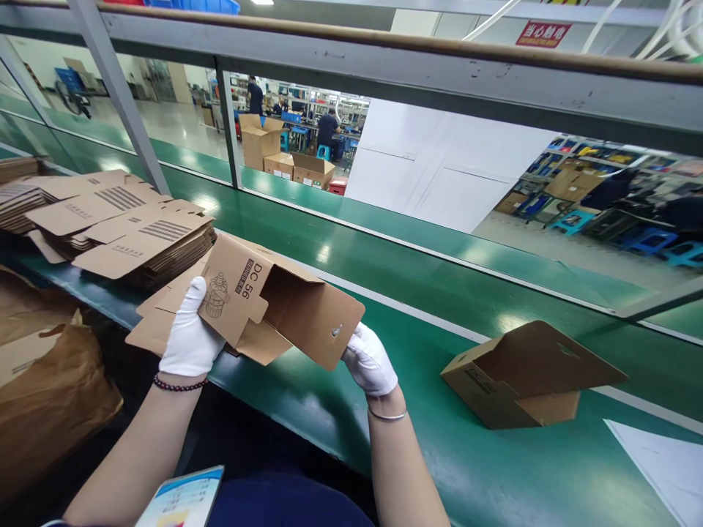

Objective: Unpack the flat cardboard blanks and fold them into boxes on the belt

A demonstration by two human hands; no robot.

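A brown cardboard box (233, 293) printed "DC 56" is held between my two white-gloved hands, tilted above the green work surface. Its open end faces right and its flaps stick out. My left hand (192, 333) grips the printed side, thumb across the front panel. My right hand (369, 359) pinches the long end flap near its small cut-out hole; some fingers are hidden behind the flap. Under and behind the box lie flat cardboard pieces. Farther right, a second box (488, 388) of the same kind stands on the surface with its flap raised.
Stacks of flat folded cartons (137, 234) lie at the left on the green surface (417, 432). A large brown paper bag (60, 395) is at the lower left. White paper (659, 468) lies at the right edge. A metal frame (329, 62) with posts runs along the far side.
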